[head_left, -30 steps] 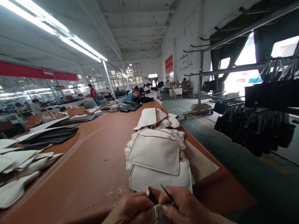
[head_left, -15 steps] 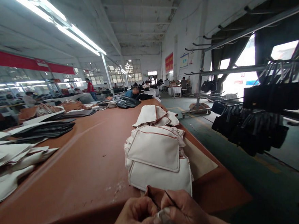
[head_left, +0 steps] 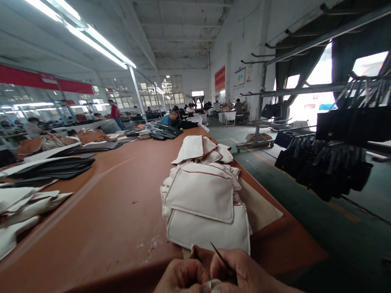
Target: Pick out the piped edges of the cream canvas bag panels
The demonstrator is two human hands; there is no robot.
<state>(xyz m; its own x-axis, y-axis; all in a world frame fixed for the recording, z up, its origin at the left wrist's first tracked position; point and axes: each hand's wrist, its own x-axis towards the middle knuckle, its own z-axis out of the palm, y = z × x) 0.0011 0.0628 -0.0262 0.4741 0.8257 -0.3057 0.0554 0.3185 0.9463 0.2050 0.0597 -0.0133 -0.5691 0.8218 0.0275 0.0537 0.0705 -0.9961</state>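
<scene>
At the bottom centre, my left hand (head_left: 182,281) is closed, pinching the edge of a piece whose brown flap (head_left: 203,255) shows above the fingers. My right hand (head_left: 240,277) touches it, closed around a thin dark pointed tool (head_left: 219,254) with its tip up and to the left. The fingertips of both hands meet at a small pale bit of the piece. Most of the piece is hidden by the hands. Just beyond them lies a pile of white sewn pieces with brown edging (head_left: 200,193).
Brown material covers the long table (head_left: 121,204). White pieces (head_left: 4,240) and black pieces (head_left: 60,168) lie at the left. Black bags (head_left: 356,122) hang on a metal rack (head_left: 295,89) at the right. A person in blue (head_left: 168,118) is at the table's far end.
The pointed tool stands out further above my right fingers. Both hands have shifted slightly, staying together at the piece. The view has moved a little.
</scene>
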